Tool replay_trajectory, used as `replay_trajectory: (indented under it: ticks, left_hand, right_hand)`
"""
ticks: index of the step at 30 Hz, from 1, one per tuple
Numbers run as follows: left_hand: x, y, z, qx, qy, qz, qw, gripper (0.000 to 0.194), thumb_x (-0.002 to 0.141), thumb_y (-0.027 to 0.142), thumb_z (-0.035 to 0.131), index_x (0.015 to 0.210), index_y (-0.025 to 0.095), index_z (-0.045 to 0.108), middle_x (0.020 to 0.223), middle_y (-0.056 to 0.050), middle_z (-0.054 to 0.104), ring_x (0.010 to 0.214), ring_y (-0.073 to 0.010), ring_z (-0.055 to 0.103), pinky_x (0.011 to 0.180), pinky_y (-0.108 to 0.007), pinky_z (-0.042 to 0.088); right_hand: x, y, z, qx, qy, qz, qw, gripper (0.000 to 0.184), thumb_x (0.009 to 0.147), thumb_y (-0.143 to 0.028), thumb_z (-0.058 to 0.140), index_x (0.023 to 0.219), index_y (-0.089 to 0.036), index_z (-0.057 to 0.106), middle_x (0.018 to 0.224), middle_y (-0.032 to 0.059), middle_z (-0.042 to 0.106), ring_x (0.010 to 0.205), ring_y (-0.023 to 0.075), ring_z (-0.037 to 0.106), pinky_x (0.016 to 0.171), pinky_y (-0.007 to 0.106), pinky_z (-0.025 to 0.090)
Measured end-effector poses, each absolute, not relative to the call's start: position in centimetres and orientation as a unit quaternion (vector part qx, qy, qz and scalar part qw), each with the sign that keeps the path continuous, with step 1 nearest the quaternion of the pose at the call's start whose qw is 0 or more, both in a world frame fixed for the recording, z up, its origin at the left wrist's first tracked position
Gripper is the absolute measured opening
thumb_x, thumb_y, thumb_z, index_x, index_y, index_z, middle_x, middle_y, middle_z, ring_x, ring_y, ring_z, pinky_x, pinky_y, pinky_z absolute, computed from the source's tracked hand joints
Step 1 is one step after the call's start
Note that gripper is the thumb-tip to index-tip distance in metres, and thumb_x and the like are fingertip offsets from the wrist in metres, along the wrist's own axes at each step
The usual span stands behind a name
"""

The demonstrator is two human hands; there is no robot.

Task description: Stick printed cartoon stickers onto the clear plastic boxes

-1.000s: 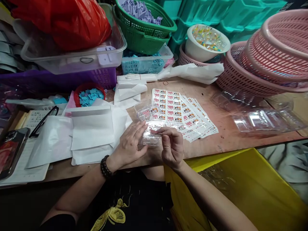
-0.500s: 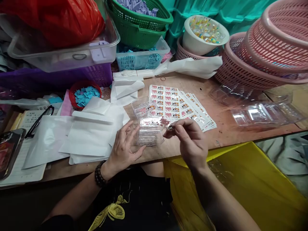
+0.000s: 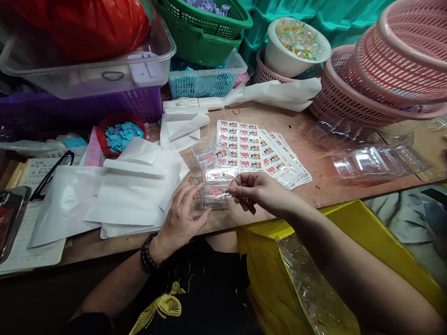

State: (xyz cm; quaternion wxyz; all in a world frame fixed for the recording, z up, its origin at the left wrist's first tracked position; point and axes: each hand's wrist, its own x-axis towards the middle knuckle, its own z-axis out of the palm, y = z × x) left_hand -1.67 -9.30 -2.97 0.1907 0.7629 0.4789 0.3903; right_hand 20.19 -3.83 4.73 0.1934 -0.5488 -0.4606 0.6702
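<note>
A clear plastic box (image 3: 218, 204) lies opened out on the table, its hinged flaps spread away from me. My left hand (image 3: 181, 211) holds its near left corner, the fingertips on the left edge and the thumb along the front. With thumb and forefinger pinched, my right hand (image 3: 256, 190) holds the right end of a sticker (image 3: 214, 191) with pink lettering over the near panel; whether it is stuck down there I cannot tell. Another printed label (image 3: 220, 174) shows on the middle panel. Beyond the box are fanned sticker sheets (image 3: 249, 144) with cat pictures and pink print.
White paper sheets (image 3: 129, 195) lie to the left, near a red basket of blue pieces (image 3: 122, 136). More clear plastic boxes (image 3: 373, 160) rest on the right. Pink baskets (image 3: 384, 88) and a white bowl (image 3: 289, 60) stand behind. Below the table edge is a yellow-sided container (image 3: 265, 270).
My right hand has moved left and turned, bringing the sticker from beside the box to over its near panel. My left hand has stayed at the box's left corner.
</note>
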Motion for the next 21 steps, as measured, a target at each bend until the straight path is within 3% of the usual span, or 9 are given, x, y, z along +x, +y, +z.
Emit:
replay_trajectory:
  ticks: [7, 21]
  left_hand:
    - [-1.6, -9.2, -3.3, 0.774, 0.46, 0.405, 0.158, 0.046, 0.091, 0.021, 0.065, 0.135, 0.021, 0.052, 0.121, -0.01, 0.068, 0.112, -0.022, 0.067, 0.099, -0.039, 0.057]
    - [-1.5, -8.9, -3.4, 0.79, 0.447, 0.401, 0.124, 0.047, 0.093, 0.013, 0.06, 0.138, 0.021, 0.049, 0.12, -0.009, 0.069, 0.111, -0.0207, 0.067, 0.099, -0.036, 0.057]
  right_hand:
    - [20.3, -2.9, 4.9, -0.569, -0.454, 0.673, 0.131, 0.024, 0.076, -0.029, 0.077, 0.065, -0.016, 0.06, 0.05, -0.0026, 0.057, 0.038, 0.0067, 0.048, 0.036, 0.019, 0.037]
    - [19.5, -2.4, 5.6, -0.603, -0.43, 0.662, 0.113, 0.024, 0.076, -0.022, 0.076, 0.061, -0.016, 0.058, 0.049, -0.0034, 0.058, 0.035, 0.0049, 0.043, 0.033, 0.019, 0.029]
